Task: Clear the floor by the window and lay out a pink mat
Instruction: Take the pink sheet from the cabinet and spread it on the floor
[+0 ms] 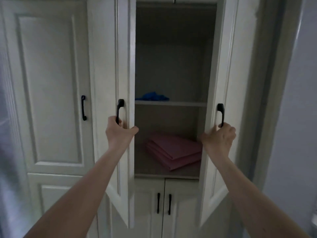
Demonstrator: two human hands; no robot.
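Note:
A folded pink mat (175, 150) lies on the lower shelf inside a white cupboard whose two upper doors stand swung outward. My left hand (118, 131) grips the black handle (119, 109) of the left door (123, 66). My right hand (220, 136) holds the black handle (221, 114) of the right door (221, 66). The mat sits between my two hands, further back, and its right corner is hidden behind my right hand.
A crumpled blue cloth (152, 97) lies on the shelf (171, 103) above the mat. Two small lower doors with black handles (163, 203) are closed below. Another closed white door (49, 83) is on the left. A pale wall (295, 100) stands on the right.

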